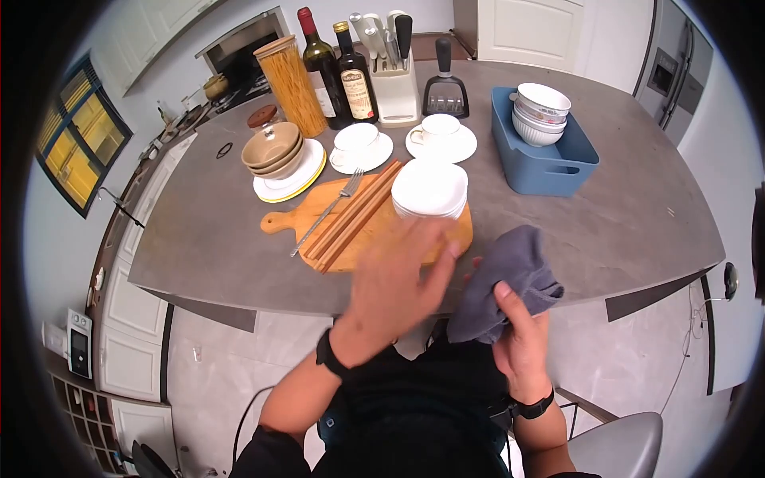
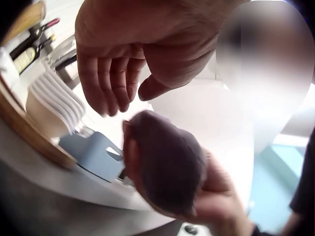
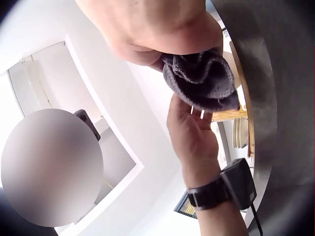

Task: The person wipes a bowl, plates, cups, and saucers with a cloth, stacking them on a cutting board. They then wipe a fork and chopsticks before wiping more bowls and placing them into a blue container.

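My right hand [image 1: 522,346] grips a folded grey-purple cloth [image 1: 511,267], its thumb pressed on top, just off the table's near edge. The left hand [image 1: 398,279], blurred in the head view, is raised left of the cloth and overlaps the board's near part there. In the left wrist view its fingers [image 2: 106,86] bend loosely, with nothing between them and the thumb. Behind that hand, a stack of white bowls [image 1: 430,191] stands on the wooden cutting board [image 1: 279,222]. Several wooden chopsticks [image 1: 355,215] and a fork [image 1: 328,211] lie on the board's left half.
A blue basket [image 1: 550,179] with stacked bowls [image 1: 542,115] sits at right. Farther back are two cups on saucers [image 1: 362,147], brown bowls [image 1: 272,147] on plates, a pasta jar [image 1: 291,86], two bottles [image 1: 323,76], a knife block [image 1: 396,92] and a black-handled tool [image 1: 445,84].
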Demonstrator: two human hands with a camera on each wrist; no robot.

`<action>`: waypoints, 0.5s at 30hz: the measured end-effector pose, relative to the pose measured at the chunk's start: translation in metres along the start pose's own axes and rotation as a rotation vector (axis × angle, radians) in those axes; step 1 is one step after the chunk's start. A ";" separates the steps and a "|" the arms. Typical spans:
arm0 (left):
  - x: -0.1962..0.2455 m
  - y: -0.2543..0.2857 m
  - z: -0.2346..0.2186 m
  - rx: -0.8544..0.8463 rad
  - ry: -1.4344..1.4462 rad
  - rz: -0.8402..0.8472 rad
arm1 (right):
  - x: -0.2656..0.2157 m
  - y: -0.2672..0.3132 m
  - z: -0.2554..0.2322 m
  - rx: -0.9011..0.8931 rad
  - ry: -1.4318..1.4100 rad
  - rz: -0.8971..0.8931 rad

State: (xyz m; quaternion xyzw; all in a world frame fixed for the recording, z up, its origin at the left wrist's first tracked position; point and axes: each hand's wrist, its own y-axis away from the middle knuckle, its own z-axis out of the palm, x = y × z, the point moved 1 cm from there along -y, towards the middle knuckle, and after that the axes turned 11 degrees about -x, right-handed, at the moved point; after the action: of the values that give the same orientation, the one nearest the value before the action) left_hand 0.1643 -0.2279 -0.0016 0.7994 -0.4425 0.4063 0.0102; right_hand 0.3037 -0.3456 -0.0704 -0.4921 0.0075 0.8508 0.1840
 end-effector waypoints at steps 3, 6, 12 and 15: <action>-0.024 -0.020 -0.012 0.115 -0.588 0.204 | -0.006 0.001 -0.002 0.079 -0.187 0.016; -0.036 -0.026 -0.014 0.050 -0.669 0.220 | -0.003 0.004 -0.007 0.117 -0.189 0.008; -0.041 -0.035 -0.023 0.041 -0.384 0.152 | -0.001 0.002 -0.009 0.119 -0.217 0.012; -0.028 -0.031 -0.030 0.154 -0.184 0.037 | 0.002 -0.001 -0.009 0.133 -0.203 -0.022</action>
State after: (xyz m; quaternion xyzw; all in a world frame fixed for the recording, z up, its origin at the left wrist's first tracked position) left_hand 0.1592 -0.1781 0.0109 0.8235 -0.4236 0.3640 -0.0996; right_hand 0.3103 -0.3456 -0.0767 -0.3903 0.0400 0.8918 0.2253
